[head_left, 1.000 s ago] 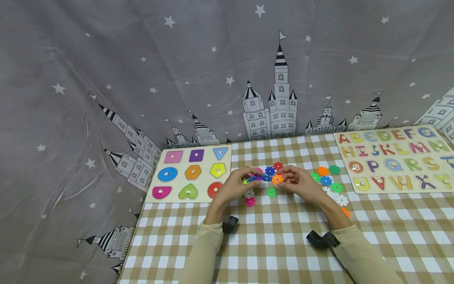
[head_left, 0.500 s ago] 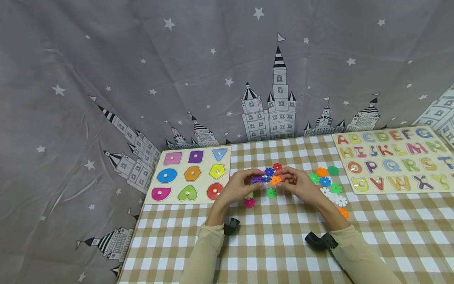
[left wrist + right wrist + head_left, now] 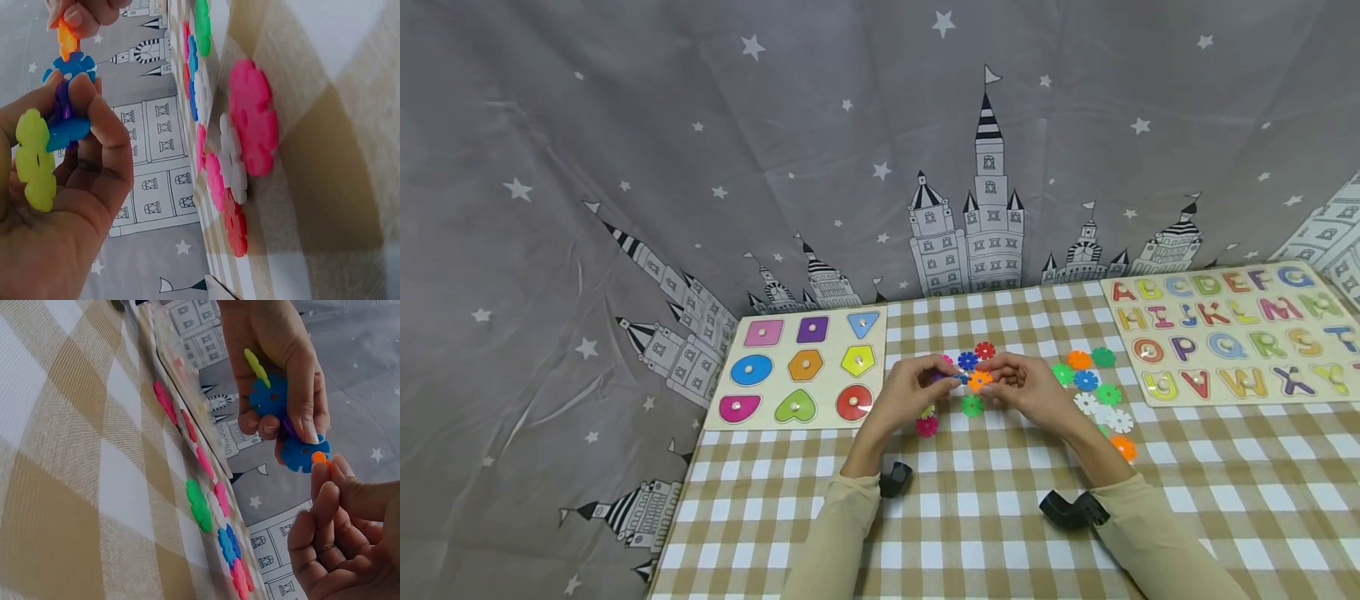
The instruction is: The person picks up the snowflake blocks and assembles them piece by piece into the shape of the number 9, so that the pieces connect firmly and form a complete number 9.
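Near the middle of the table, my left hand point(image 3: 904, 390) grips a short chain of interlocking flower-shaped discs. In the left wrist view the chain runs from a yellow disc point(image 3: 34, 159) through a blue disc point(image 3: 65, 132) and a purple disc point(image 3: 63, 103) to a second blue disc point(image 3: 76, 64). Its thumb and fingertips pinch around the purple disc, partly hiding it. My right hand point(image 3: 1033, 390) pinches an orange disc point(image 3: 979, 382) between thumb and fingers. The right wrist view shows that orange disc at the edge of the end blue disc point(image 3: 297, 455).
Loose discs, including a green disc point(image 3: 972, 406) and a red disc point(image 3: 984, 350), lie beneath and around the hands. Several more, among them a white disc point(image 3: 1118, 421), lie to the right. A shape puzzle board point(image 3: 790, 375) stands left, an alphabet board point(image 3: 1206, 346) right.
The hands have drawn slightly closer together, bringing the orange disc nearer the end blue disc. The left fingertips now cover more of the purple disc in the head view.
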### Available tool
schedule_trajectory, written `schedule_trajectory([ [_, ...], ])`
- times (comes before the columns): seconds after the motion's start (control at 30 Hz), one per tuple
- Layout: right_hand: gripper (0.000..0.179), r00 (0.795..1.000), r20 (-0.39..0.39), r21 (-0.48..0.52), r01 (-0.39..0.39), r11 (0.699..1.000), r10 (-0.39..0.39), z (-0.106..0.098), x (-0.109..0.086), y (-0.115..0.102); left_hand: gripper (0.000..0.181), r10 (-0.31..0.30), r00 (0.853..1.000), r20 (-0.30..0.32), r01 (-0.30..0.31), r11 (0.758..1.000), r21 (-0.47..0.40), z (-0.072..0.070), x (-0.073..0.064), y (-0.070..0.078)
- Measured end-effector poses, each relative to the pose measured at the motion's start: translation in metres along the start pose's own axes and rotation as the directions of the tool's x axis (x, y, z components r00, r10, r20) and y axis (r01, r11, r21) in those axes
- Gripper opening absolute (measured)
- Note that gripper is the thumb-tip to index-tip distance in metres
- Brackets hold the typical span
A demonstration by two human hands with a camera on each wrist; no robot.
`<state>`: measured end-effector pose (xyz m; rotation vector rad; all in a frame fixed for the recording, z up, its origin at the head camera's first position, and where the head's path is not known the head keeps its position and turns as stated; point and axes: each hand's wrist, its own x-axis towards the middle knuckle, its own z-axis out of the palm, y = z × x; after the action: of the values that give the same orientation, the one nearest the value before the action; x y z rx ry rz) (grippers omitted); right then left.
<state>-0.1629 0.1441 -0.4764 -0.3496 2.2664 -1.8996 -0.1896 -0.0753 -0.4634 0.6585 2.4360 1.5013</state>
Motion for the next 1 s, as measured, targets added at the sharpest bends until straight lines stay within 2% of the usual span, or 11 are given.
schedule_trajectory([
  [0.2,0.026,1.0,-0.012,0.022,-0.009,1.0,0.009,0.0001,0.0014,-0.003,0.009,0.026,0.999,-0.037,-0.025,0.999,0.03,0.0015,-0.0004,0.0023],
  [0.43,0.027,0.996,-0.037,0.096,0.083,0.992,-0.08,0.0025,0.0049,0.0,0.009,0.017,0.997,-0.082,-0.019,1.0,-0.019,0.0003,0.0014,0.0053],
  [0.5,0.027,0.995,-0.047,0.105,0.089,0.99,-0.085,0.0033,0.006,0.0005,0.01,0.025,0.996,-0.09,-0.028,0.999,-0.031,0.0006,0.0023,0.0051],
  [0.67,0.026,0.998,-0.057,0.098,0.035,0.995,-0.029,0.0029,0.0082,-0.0014,0.01,0.044,0.994,-0.105,-0.047,0.998,-0.031,0.0017,0.0055,0.0048],
  [0.8,0.027,0.998,-0.063,0.093,0.016,0.996,-0.01,0.0028,0.0082,-0.0024,0.009,0.028,0.994,-0.109,-0.031,0.999,-0.033,0.0033,0.0063,0.0068],
  [1.0,0.029,0.999,-0.041,0.14,-0.011,0.99,0.017,0.0031,0.0027,0.0036,0.011,-0.01,0.998,-0.065,0.007,0.999,-0.046,0.008,0.0028,0.0051],
])
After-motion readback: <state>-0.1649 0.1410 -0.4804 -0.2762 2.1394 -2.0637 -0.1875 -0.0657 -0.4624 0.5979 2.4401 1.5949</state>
